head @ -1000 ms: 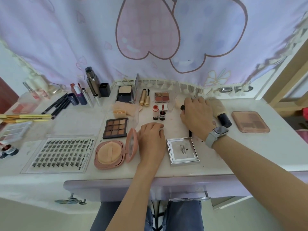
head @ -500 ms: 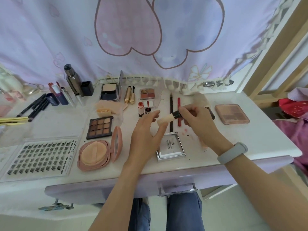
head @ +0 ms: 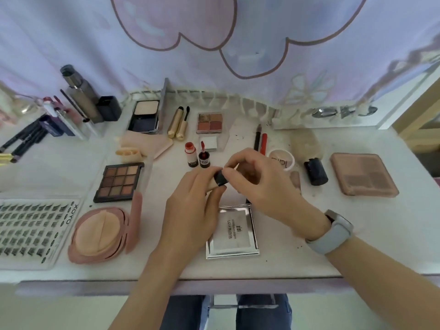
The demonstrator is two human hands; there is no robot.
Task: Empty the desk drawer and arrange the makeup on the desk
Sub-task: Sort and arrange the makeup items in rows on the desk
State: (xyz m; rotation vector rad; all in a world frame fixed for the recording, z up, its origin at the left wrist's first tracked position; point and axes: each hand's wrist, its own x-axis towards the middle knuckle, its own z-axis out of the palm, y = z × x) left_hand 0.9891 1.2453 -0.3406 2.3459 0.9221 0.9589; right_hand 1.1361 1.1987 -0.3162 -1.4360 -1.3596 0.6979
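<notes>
Both hands' grip closes on a small tube (head: 217, 179), left hand (head: 192, 206) apparently holding its body, right hand (head: 259, 184) pinching its black cap.

"XOYO" runs along the right edge of the clear lash tray (head: 35, 231) at the left of the table. The silver compact (head: 234, 231) carries a small logo and a line beginning "U2", the rest too fine to read. The labels on the two little red bottles (head: 198, 158) are too blurred.
</notes>
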